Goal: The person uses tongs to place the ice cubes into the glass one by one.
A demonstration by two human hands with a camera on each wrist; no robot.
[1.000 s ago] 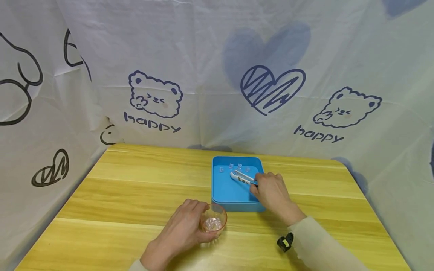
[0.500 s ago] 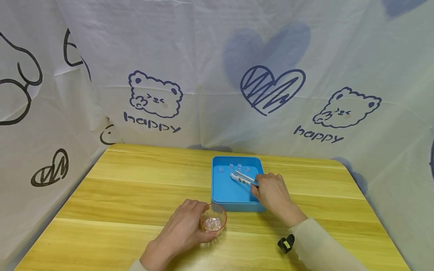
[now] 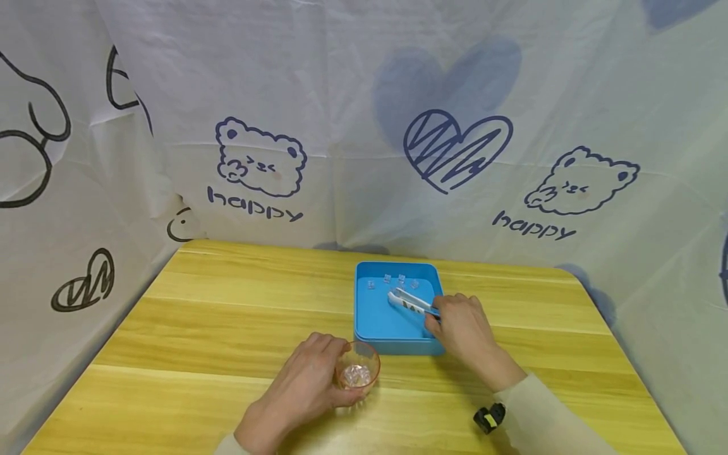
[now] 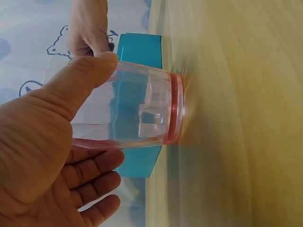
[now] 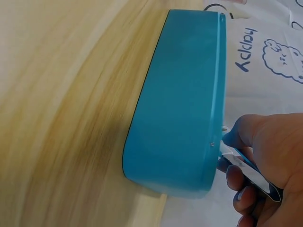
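Observation:
My left hand (image 3: 307, 379) holds a clear cup with a pink-orange rim (image 3: 376, 361), its thumb on one side and fingers on the other. The cup stands upright on the table, with several clear cubes (image 4: 152, 117) at its bottom. My right hand (image 3: 463, 325) pinches a pair of tongs (image 3: 411, 301) with white, patterned arms, its tips low inside the blue box (image 3: 398, 346). Several small clear cubes (image 3: 401, 279) lie towards the box's back wall, just beyond the tips. I cannot tell whether a cube sits between the tips.
The blue box stands beyond the cup and slightly right of it, near the back of the wooden table (image 3: 227, 303). A white cloth (image 3: 352, 177) printed with hearts and bears hangs behind. A black strap device (image 3: 490, 418) sits by the right sleeve.
My right hand has shifted slightly right and towards me, drawing the tongs a little with it. My left hand and the cup stay in place.

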